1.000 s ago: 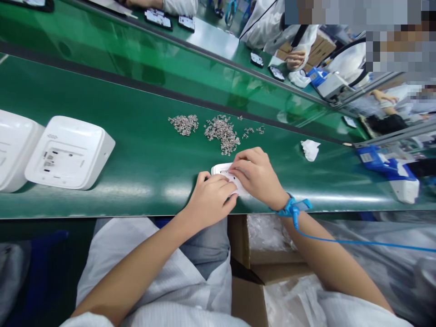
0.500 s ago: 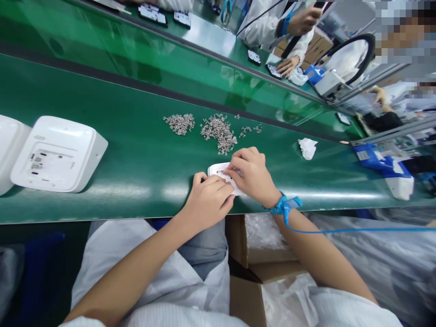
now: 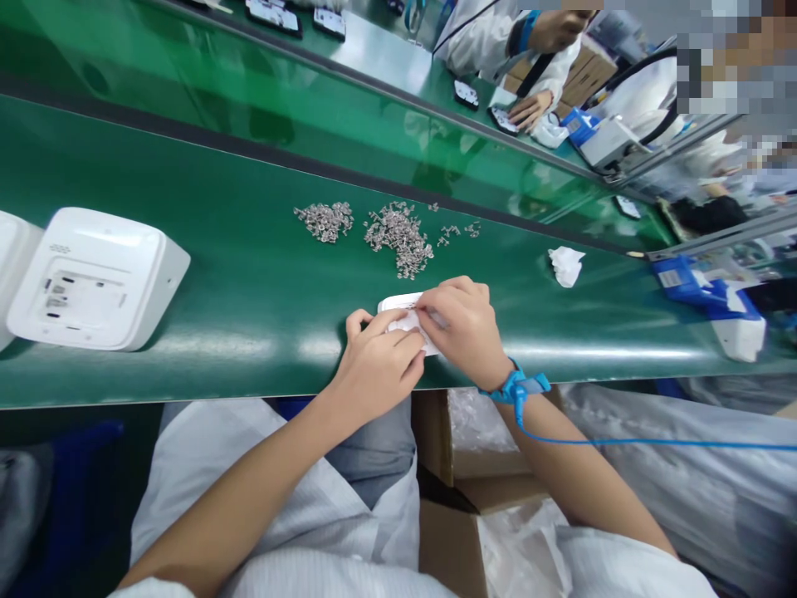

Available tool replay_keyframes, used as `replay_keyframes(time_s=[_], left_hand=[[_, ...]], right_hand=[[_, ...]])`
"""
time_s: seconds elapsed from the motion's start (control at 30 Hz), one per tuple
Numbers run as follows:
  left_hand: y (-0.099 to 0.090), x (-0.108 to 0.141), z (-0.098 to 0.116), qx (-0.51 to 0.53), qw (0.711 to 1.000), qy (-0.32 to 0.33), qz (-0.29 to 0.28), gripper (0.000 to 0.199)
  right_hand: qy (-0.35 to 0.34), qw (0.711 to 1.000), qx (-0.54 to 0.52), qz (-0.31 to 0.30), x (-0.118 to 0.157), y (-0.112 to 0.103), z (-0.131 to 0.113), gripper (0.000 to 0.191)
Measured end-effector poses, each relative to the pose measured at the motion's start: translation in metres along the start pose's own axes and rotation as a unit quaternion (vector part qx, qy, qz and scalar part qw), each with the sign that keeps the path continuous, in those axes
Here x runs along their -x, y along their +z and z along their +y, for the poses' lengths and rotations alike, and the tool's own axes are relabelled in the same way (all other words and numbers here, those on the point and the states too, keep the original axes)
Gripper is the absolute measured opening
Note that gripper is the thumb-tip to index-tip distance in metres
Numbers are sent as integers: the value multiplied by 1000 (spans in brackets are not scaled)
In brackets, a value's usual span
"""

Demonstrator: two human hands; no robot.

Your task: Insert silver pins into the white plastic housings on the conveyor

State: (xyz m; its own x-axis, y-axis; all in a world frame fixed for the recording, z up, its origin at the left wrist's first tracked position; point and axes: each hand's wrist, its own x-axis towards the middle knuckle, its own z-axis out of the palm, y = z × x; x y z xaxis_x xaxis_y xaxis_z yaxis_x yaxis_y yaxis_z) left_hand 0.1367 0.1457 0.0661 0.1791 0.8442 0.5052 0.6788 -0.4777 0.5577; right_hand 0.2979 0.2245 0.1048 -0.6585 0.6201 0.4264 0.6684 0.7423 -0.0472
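A small white plastic cover [image 3: 398, 301] lies on the green work table near its front edge, mostly hidden under my hands. My left hand [image 3: 381, 357] grips it from the left and front, fingers bent over its face. From the right, my right hand [image 3: 468, 325] has thumb and forefinger pinched together at the cover's upper part. Whatever small piece sits between those fingertips is hidden. Just beyond the cover lie a large pile of small metal clips [image 3: 399, 237] and a smaller pile of metal clips [image 3: 325, 222], with several loose ones to the right.
White plastic housings [image 3: 149, 286] stand at the left. Crumpled white tissue [image 3: 566, 267] lies to the right. A blue wrist strap [image 3: 515, 389] with a cord [image 3: 653, 445] trails rightward from my right wrist. Behind a green partition, a co-worker's hand [image 3: 530, 110] rests on a device.
My left fingers have reached farther over the cover. The right hand has shifted slightly rightward, its fingertips still pinched at the cover. The view has moved a little.
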Motion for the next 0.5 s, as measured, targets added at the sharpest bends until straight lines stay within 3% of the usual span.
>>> replay_keyframes(time_s=[0.3, 0.5], left_hand=[[-1, -2, 0, -1, 1000, 7, -6, 13], [-3, -2, 0, -4, 1000, 8, -22, 14]], right_hand=[[-50, 997, 1, 59, 4, 4, 0, 11], [-13, 999, -14, 40, 5, 5, -1, 17]])
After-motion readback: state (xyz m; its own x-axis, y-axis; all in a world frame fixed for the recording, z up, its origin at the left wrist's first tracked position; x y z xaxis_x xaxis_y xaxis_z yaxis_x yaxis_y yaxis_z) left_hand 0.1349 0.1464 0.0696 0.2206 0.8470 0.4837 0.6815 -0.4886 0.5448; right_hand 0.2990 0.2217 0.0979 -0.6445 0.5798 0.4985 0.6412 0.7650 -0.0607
